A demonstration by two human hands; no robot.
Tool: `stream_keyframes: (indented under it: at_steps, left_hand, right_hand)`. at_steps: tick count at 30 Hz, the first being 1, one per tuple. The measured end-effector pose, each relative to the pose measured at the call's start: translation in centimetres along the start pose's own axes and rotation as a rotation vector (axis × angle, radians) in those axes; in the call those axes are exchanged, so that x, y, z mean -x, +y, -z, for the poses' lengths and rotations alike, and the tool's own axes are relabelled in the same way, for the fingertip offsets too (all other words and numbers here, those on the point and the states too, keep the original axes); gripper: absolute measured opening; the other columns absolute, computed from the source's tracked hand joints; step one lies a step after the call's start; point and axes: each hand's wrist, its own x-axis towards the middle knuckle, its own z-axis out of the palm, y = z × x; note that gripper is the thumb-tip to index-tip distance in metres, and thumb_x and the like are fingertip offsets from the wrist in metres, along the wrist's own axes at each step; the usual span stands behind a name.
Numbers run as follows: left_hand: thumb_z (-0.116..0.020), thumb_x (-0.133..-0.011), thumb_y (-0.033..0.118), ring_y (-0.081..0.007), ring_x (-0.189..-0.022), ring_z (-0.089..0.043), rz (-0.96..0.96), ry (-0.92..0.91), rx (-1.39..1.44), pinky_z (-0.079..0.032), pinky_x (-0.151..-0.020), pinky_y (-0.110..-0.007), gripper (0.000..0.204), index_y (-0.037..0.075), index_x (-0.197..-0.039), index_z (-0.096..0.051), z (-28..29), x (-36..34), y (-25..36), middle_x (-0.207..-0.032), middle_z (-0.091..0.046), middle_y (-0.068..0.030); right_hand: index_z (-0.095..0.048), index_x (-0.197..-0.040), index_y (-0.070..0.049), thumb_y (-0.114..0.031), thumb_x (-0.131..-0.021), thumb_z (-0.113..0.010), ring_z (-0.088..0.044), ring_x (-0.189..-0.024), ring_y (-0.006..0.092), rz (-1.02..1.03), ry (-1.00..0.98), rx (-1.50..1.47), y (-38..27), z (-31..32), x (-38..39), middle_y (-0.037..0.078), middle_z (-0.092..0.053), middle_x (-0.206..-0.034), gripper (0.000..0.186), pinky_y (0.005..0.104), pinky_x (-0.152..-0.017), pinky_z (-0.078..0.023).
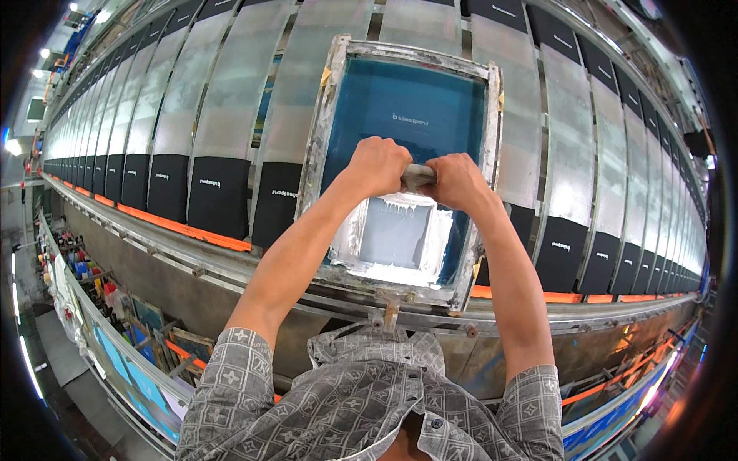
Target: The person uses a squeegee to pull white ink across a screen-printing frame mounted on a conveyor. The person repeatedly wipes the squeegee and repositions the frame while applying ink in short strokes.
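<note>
Both of my hands grip a grey squeegee (419, 177) at the middle of a screen printing frame (492, 107) with dark teal mesh (400, 92) and a small pale printed mark. My left hand (379, 165) is closed on the squeegee's left part, my right hand (456, 179) on its right part. Just below the squeegee, thick white ink (392, 270) lies spread around a paler, greyish-blue rectangle in the lower half of the mesh. The screen's metal frame is smeared and worn. What lies under the screen is mostly hidden.
Long rows of pale, narrow boards (221, 100) with black fabric pieces (217, 200) run away to both sides. A metal rail (207, 257) with orange strips (178, 230) runs along the near edge. Cluttered racks (154, 323) stand below at left, others at lower right.
</note>
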Motion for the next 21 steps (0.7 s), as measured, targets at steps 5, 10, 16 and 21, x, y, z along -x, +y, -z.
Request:
stream_keyframes:
  at_steps: [5,10,16,21]
  left_hand:
    - [-0.075,-0.069,0.024,-0.0301,-0.081,-0.067,-0.014,-0.017,-0.019,-0.051,-0.077,-0.041,0.013,0.016,-0.078,-0.072,-0.9,1.4,0.4,-0.078,-0.070,-0.0104]
    - [-0.069,-0.074,0.023,-0.0242,-0.075,-0.068,-0.036,-0.134,0.029,-0.046,-0.082,-0.038,0.005,0.018,-0.075,-0.070,-4.8,9.4,3.4,-0.074,-0.069,-0.0073]
    - [-0.078,-0.067,0.032,-0.0257,-0.074,-0.065,-0.064,0.022,0.006,-0.047,-0.075,-0.039,0.020,0.016,-0.077,-0.071,-2.3,8.6,2.1,-0.072,-0.067,-0.0046]
    - [-0.077,-0.069,0.026,-0.0273,-0.079,-0.064,-0.080,0.111,0.063,-0.046,-0.076,-0.040,0.019,0.017,-0.085,-0.073,-0.5,3.2,0.4,-0.082,-0.069,-0.0054]
  right_hand:
    - [-0.071,-0.082,-0.014,-0.031,-0.072,-0.078,-0.065,-0.079,0.0307,-0.001,-0.007,0.005,-0.7,-0.7,0.9,0.012,-0.068,-0.075,0.021,0.0410,-0.077,-0.046]
    - [-0.067,-0.076,-0.008,-0.031,-0.073,-0.078,-0.062,-0.069,0.0296,0.141,0.069,0.035,-3.3,-6.5,8.4,0.012,-0.060,-0.064,0.025,0.0439,-0.075,-0.047]
    - [-0.068,-0.107,-0.008,-0.032,-0.085,-0.071,-0.063,-0.086,0.0317,-0.138,0.709,-0.173,2.6,-4.4,10.5,0.014,-0.068,-0.096,0.033,0.0420,-0.085,-0.046]
    - [-0.065,-0.103,-0.005,-0.029,-0.091,-0.063,-0.064,-0.087,0.0334,-0.684,0.764,-0.482,8.0,-5.5,9.8,0.016,-0.068,-0.096,0.027,0.0407,-0.079,-0.048]
